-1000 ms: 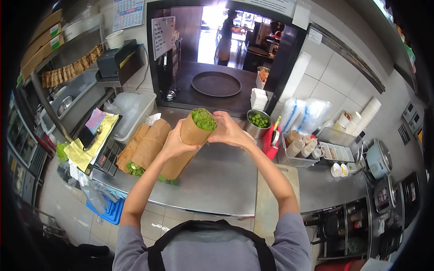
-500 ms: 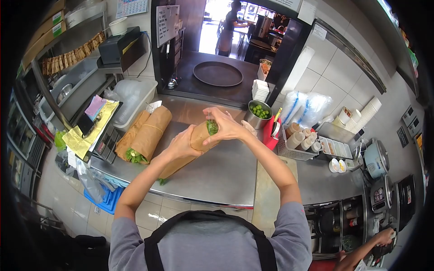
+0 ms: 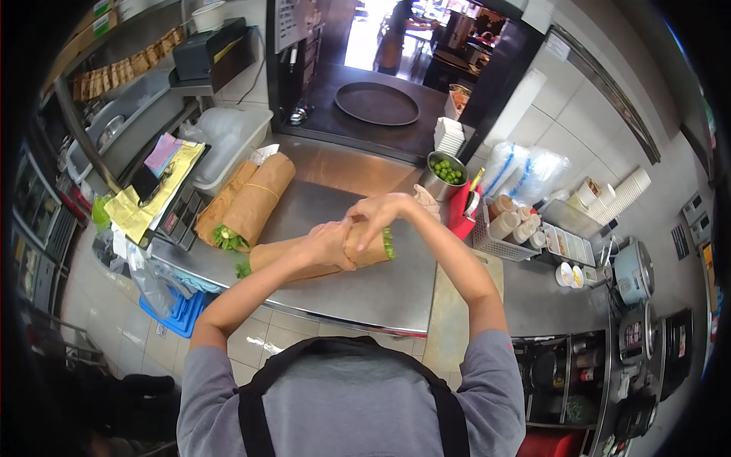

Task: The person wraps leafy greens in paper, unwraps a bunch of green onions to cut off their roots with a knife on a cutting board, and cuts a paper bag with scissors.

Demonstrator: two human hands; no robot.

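Hatch ledge (image 3: 327, 85): round black tray (image 3: 377, 103) lying flat; white containers (image 3: 448, 135) stacked to its right; a person (image 3: 391, 47) beyond.
Limes (image 3: 447, 169): in a metal pot (image 3: 442, 186) beside a red holder (image 3: 461, 215).
Bottles (image 3: 505, 225): in a white basket (image 3: 495, 248), plastic bags (image 3: 525, 171) behind.
Cutting board (image 3: 457, 320): pale, lying on this side of the basket.
Paper cups (image 3: 628, 186): nested in a slanting stack, toward the right.
Notes (image 3: 133, 211): yellow and pink sheets at the left.
Printer (image 3: 209, 52): black, a white tub (image 3: 208, 17) at its top edge.

The left hand (image 3: 331, 245) and right hand (image 3: 378, 212) hide the middle of the bundle (image 3: 375, 250), the top edge crops the whiteboard (image 3: 292, 21) at eleven o'clock, and markings on the cooker (image 3: 634, 337) at four are too small to read.
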